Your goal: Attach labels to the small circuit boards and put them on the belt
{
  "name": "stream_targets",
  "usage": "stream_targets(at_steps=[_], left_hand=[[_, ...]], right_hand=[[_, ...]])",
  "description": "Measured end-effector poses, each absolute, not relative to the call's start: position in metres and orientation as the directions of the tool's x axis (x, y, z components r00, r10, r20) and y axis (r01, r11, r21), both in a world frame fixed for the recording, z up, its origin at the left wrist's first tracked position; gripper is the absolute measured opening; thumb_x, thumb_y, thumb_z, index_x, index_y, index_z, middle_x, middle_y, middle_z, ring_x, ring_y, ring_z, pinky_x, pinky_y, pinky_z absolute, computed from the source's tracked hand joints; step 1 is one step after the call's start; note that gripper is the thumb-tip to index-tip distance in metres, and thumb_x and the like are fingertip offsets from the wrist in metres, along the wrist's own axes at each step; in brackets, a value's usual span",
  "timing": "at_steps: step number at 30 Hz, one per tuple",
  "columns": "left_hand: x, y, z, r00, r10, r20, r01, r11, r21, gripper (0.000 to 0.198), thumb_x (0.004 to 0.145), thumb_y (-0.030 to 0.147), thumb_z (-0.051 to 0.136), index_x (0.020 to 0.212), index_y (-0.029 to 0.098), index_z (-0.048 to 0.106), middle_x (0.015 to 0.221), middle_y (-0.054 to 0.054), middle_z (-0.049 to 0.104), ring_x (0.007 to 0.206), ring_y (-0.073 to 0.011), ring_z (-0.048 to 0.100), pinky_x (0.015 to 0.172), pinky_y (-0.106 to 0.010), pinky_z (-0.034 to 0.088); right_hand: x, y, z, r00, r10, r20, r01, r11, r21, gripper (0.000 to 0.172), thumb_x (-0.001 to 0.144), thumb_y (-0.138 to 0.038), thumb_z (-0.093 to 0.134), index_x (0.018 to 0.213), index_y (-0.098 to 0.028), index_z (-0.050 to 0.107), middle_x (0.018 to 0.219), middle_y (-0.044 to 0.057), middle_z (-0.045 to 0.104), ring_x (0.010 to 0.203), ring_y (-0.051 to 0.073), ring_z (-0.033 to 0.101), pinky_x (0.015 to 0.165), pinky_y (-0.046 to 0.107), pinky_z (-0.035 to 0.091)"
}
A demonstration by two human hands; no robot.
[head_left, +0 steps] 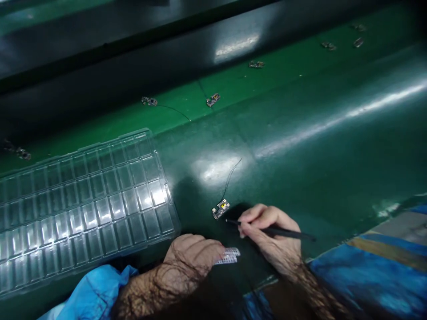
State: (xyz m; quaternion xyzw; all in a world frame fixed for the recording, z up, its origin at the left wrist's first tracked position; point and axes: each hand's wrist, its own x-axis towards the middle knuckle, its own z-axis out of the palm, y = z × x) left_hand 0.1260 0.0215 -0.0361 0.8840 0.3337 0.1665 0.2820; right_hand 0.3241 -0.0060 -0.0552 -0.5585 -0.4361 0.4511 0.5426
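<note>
**Pen tip just short of the little board**

My right hand (267, 235) sits low in the frame, a little right of centre, pinched around a thin black pen-like tool (271, 231). Thumb and forefinger clamp it near the front; the shaft runs back to the right over my knuckles. Its tip points left and stops just beside the small circuit board (220, 209), which lies flat on the green belt (300, 133) up and to the left of my fingertips. I cannot tell whether the tip touches the board. A thin dark wire (231, 175) curls up from the board toward the bright glare on the belt.

My left hand (193, 258) is at the bottom centre, curled into a loose fist, gripping a small white strip with a dotted grid (228, 256). The strip sticks out to the right from my fingers, below the board and well clear of it, just beside my right hand's knuckles. A blue sleeve (93, 293) covers my left forearm at the lower left.

At the left of the frame lies a clear plastic tray (83, 204) with rows of small pockets. Further up the belt, more small boards (212, 100) lie scattered along the lighter green band toward the upper right.
</note>
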Motion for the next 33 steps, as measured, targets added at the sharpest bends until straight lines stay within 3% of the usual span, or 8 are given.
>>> stream_targets(at_steps=[3,7,11,29,33], left_hand=[[0.13,0.025,-0.033,0.757,0.611,0.234,0.501,-0.771,0.393,0.019,0.087,0.024,0.037,0.097,0.025,0.054,0.11,0.005,0.056,0.086,-0.0139,0.058,0.071,-0.026,0.049],[0.135,0.027,-0.039,0.76,0.603,0.241,0.533,-0.791,0.299,0.019,0.086,0.02,0.036,0.098,0.019,0.052,0.116,-0.003,0.052,0.109,-0.0168,0.044,0.083,-0.029,0.045],[0.137,0.03,-0.043,0.771,0.594,0.229,0.525,-0.796,0.301,0.019,0.086,0.017,0.034,0.086,0.016,0.053,0.113,-0.007,0.054,0.112,-0.0184,0.04,0.086,-0.03,0.044],[0.138,0.034,-0.039,0.797,0.575,0.181,0.519,-0.808,0.279,0.021,0.088,0.017,0.029,0.093,0.013,0.049,0.11,-0.008,0.056,0.112,-0.0193,0.038,0.088,-0.029,0.043],[0.137,0.034,-0.04,0.804,0.573,0.158,0.518,-0.806,0.287,0.019,0.087,0.019,0.031,0.094,0.014,0.049,0.117,-0.009,0.051,0.114,-0.0202,0.036,0.089,-0.03,0.042]], right_hand=[[0.328,0.011,-0.054,0.235,0.967,-0.096,0.023,-0.105,-0.994,0.022,0.073,-0.014,0.083,0.063,-0.024,0.066,0.068,-0.001,0.076,0.062,0.014,0.075,0.057,0.021,0.063],[0.329,0.017,-0.055,0.207,0.975,-0.075,0.107,-0.098,-0.989,0.019,0.074,-0.015,0.082,0.064,-0.023,0.069,0.071,0.0,0.078,0.065,0.014,0.077,0.061,0.02,0.064],[0.328,0.016,-0.055,0.177,0.984,-0.024,0.178,-0.056,-0.982,0.018,0.076,-0.014,0.081,0.066,-0.024,0.069,0.074,-0.003,0.08,0.064,0.011,0.076,0.061,0.016,0.062],[0.33,0.014,-0.056,0.13,0.991,0.024,0.269,-0.012,-0.963,0.018,0.081,-0.015,0.077,0.07,-0.025,0.068,0.076,-0.004,0.078,0.067,0.009,0.076,0.065,0.015,0.062],[0.33,0.015,-0.056,0.129,0.991,0.042,0.275,0.005,-0.961,0.018,0.082,-0.015,0.076,0.07,-0.025,0.067,0.076,-0.004,0.078,0.066,0.009,0.075,0.065,0.014,0.062]])
